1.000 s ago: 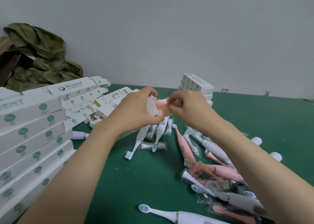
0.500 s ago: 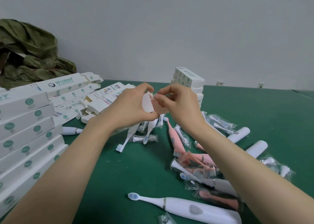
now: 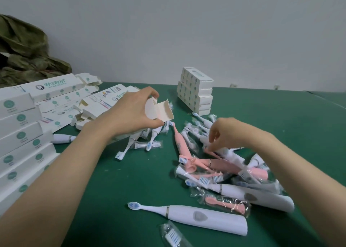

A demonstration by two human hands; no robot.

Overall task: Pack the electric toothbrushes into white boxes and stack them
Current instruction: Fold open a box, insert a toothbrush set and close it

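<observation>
Head view. The left hand [image 3: 131, 115] grips a white box [image 3: 163, 111], fingers curled over its top and thumb beneath. The box's open end, flaps unfolded, projects to the right of the hand, raised above the green surface [image 3: 131, 181]. The right hand [image 3: 222, 134] is lowered, fingers curled downward, their tips at a pink toothbrush [image 3: 211, 152] in the pile of toothbrushes [image 3: 215, 173]. Whether they pinch it cannot be told. The pile, white and pink, with some pieces in clear bags, spreads below and around the right hand. A single white toothbrush [image 3: 196, 216] lies nearer the viewer, apart from both hands. A stack of closed boxes [image 3: 196, 95] stands beyond the right hand. A second stack [image 3: 18, 134] and loose boxes [image 3: 61, 89] lie left of the left hand.
</observation>
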